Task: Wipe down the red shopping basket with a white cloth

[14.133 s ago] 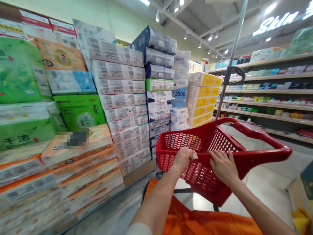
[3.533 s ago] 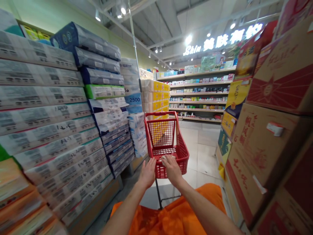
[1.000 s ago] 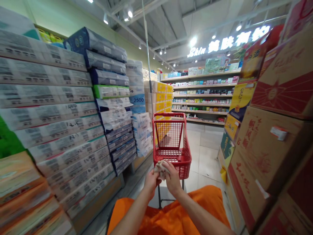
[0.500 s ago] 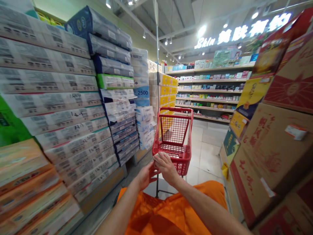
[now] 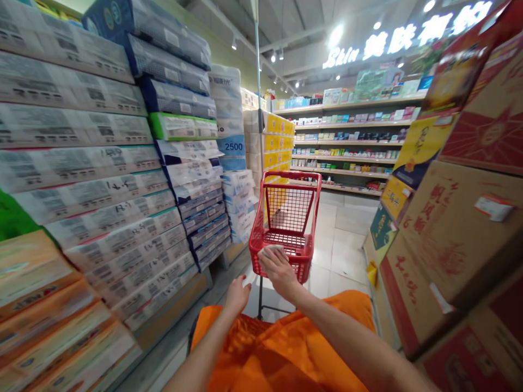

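Observation:
A red plastic shopping cart (image 5: 255, 234) with a grid basket stands in front of me on black metal legs. My right hand (image 5: 278, 269) presses a pale folded cloth (image 5: 272, 249) against the near rim of the basket; only the cloth's upper edge shows past the fingers. My left hand (image 5: 237, 294) is in the air just below and left of the basket, apart from the cart. Its fingers are loosely bent and partly hidden, with nothing visible in them.
Tall stacks of wrapped paper packs (image 5: 122, 188) line the left side. Cardboard cartons (image 5: 457, 223) are piled on the right. Beyond the cart, shelves (image 5: 347, 141) of small boxes stand across the pale tiled floor (image 5: 343, 250). A thin metal pole (image 5: 258, 81) rises behind the cart.
My left hand has let go of the cart's near left corner and moved down and left. My right hand stays at the rim, and the cloth under it now shows more clearly.

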`<state>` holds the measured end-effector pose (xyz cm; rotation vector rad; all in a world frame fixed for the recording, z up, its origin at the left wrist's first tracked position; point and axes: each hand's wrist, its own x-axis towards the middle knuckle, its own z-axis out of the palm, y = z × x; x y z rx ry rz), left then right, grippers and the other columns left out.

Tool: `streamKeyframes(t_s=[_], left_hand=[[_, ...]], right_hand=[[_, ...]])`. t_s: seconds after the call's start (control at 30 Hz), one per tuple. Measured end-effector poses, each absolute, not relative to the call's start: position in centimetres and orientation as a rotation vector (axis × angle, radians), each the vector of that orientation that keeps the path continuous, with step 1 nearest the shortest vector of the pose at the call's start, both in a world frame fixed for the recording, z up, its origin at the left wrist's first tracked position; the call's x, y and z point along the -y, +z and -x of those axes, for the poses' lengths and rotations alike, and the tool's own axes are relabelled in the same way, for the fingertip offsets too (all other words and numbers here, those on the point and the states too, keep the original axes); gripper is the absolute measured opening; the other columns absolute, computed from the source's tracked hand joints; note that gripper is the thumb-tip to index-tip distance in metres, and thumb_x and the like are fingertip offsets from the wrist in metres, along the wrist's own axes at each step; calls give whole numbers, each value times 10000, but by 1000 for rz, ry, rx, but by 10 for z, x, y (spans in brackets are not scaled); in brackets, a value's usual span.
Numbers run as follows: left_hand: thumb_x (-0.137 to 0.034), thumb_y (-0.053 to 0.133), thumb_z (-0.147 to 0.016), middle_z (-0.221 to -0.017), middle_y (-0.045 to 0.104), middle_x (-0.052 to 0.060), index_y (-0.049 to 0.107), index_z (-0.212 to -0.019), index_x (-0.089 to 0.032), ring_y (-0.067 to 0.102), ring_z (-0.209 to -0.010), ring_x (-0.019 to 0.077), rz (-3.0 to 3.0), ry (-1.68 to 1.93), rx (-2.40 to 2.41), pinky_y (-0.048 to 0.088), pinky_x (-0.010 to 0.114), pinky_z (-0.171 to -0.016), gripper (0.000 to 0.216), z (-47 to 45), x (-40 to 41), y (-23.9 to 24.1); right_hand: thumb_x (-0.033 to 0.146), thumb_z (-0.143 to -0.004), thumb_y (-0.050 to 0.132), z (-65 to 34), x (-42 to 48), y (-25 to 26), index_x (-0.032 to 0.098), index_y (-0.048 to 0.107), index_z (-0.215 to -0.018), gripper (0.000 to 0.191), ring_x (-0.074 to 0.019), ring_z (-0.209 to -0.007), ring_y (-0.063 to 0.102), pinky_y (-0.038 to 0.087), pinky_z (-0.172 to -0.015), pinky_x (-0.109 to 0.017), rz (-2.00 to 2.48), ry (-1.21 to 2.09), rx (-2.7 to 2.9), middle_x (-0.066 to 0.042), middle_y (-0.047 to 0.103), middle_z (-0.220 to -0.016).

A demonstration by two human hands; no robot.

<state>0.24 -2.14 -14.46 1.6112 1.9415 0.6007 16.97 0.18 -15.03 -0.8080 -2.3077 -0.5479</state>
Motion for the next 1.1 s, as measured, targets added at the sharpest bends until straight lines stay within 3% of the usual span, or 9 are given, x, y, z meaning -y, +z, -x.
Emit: streamKeyframes(t_s=[0.2, 0.4, 0.63, 0.83, 1.1], left_hand=[[-171, 417, -760, -1190, 534, 158, 494, -1146, -64, 488, -1102, 199, -1813, 492, -1911, 329, 250, -913, 408, -20, 28, -143], [-165, 395, -761, -1182, 535, 139, 480, -1160, -93, 461, -1121, 194, -1933, 425, -1902, 320, 262, -920, 414, -36, 31, -137], [-180, 418, -744, -1188, 529, 62, 473, -1159, -176, 454, -1107, 166, -2166, 275, -1846, 322, 255, -924, 419, -64, 41, -126], [-194, 389, -762, -1207, 514, 70, 464, -1169, -168, 447, -1107, 179, -2213, 211, -1861, 326, 274, -920, 414, -72, 40, -125], [-179, 413, -754, -1222, 512, 57, 457, -1176, -175, 452, -1115, 156, -2182, 200, -1842, 319, 252, -931, 424, -65, 43, -126]], right_hand=[[123, -856, 394, -200, 15, -206, 205, 583, -1083, 306, -180, -1100, 501, 368, -976, -395, 963, -515, 2309, -54, 625, -1074], [96, -858, 365, -217, 22, -183, 202, 498, -1206, 388, -216, -1250, 325, 294, -1022, -419, 960, -663, 2173, -44, 512, -1247], [157, -865, 423, -233, 23, -223, 186, 609, -1041, 258, -166, -1053, 525, 401, -926, -338, 919, -734, 2112, -43, 652, -1001], [88, -859, 367, -251, 21, -168, 169, 463, -1239, 400, -223, -1267, 288, 282, -1021, -427, 1012, -790, 2100, -58, 494, -1265], [163, -872, 408, -226, 18, -217, 190, 560, -1122, 294, -173, -1183, 411, 342, -984, -362, 866, -736, 2208, -37, 575, -1169]])
